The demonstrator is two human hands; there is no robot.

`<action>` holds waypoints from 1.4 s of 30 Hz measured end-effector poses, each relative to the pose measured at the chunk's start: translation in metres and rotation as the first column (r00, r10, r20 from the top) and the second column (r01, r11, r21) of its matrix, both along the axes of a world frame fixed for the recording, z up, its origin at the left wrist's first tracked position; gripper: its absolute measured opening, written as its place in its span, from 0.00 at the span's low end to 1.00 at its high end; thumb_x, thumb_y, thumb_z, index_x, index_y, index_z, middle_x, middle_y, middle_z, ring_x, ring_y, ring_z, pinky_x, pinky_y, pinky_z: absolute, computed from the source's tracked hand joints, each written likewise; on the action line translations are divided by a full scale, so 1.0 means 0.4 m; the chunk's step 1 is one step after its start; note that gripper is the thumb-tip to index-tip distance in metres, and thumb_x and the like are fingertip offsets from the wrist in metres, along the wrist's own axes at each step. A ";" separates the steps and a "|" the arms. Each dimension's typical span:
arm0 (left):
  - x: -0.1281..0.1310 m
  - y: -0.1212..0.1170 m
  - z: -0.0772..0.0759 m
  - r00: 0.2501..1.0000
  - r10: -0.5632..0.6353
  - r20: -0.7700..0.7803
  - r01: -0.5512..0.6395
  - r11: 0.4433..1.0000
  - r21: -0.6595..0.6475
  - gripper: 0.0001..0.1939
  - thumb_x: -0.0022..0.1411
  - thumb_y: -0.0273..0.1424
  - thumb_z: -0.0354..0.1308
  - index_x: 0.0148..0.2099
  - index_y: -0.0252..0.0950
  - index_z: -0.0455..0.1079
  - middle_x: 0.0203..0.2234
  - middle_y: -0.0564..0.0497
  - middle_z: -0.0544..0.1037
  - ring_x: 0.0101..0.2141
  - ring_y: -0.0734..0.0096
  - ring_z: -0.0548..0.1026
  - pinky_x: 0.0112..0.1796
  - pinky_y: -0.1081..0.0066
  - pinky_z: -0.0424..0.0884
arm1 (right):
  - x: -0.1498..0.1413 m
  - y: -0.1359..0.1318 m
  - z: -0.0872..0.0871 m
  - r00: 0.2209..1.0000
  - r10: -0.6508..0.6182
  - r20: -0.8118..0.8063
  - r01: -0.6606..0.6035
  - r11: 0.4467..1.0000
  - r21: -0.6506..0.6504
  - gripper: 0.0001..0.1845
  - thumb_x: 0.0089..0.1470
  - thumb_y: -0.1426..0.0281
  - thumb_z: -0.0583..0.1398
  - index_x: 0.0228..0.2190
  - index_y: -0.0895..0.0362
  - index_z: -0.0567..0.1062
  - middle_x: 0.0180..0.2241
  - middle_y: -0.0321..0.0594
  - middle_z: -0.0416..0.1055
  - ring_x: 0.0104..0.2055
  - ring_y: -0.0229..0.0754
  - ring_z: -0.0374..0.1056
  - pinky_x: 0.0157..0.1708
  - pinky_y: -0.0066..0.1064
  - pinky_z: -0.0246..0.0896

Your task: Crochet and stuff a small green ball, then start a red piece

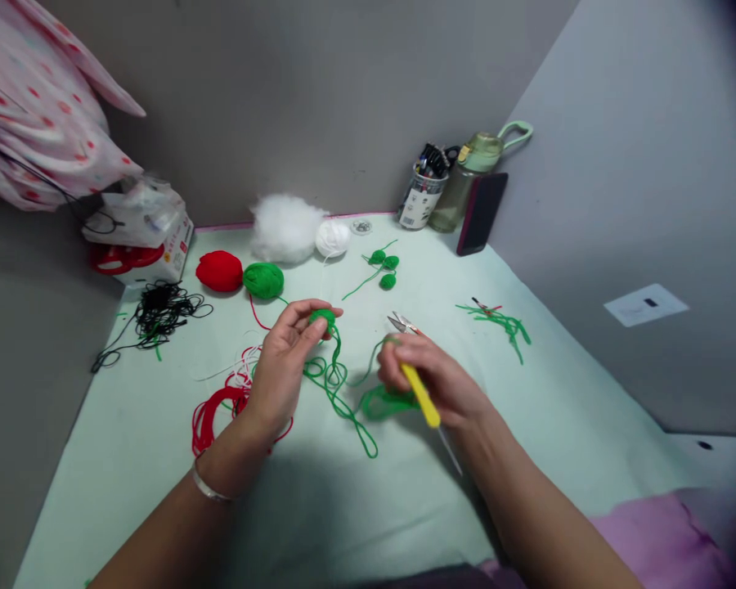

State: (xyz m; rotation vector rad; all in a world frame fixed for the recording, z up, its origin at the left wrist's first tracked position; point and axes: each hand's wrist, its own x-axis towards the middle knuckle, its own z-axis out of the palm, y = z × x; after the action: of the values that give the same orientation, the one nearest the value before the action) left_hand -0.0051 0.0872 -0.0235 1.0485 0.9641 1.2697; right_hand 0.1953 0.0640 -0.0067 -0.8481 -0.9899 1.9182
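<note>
The left hand (pixel 282 360) had its grip pinched on a small green piece (pixel 324 319), thumb against fingers, above the middle of the table (pixel 343 523). The right hand (pixel 435 376), a little blurred, had its grip closed around a yellow-handled tool (pixel 422 396), whose slim shaft pointed back towards the person. Loose green yarn (pixel 336 378) trailed in loops between the hands. Scissors (pixel 405 324) lay just beyond the right hand, and red yarn (pixel 206 421) lay beside the left wrist. Farther back, a red ball (pixel 219 272) sat beside a green ball (pixel 263 281), near white stuffing (pixel 287 227)
</note>
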 end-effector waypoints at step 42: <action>0.018 0.005 -0.051 0.959 -0.111 -0.259 0.105 0.994 -0.040 0.05 0.57 0.24 0.60 0.36 0.38 0.76 0.26 0.55 0.76 0.27 0.69 0.72 0.31 0.71 0.67 | -0.083 -0.042 -0.023 0.679 -0.221 0.700 -0.187 0.870 0.456 0.12 0.67 0.67 0.54 0.32 0.54 0.73 0.23 0.32 0.63 0.25 0.38 0.56 0.29 0.30 0.49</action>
State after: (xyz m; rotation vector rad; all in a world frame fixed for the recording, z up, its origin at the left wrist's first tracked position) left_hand 0.0023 0.0891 -0.0441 1.2530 1.1027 1.0432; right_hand 0.1622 0.0472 -0.0160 -1.3380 -1.8541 1.1469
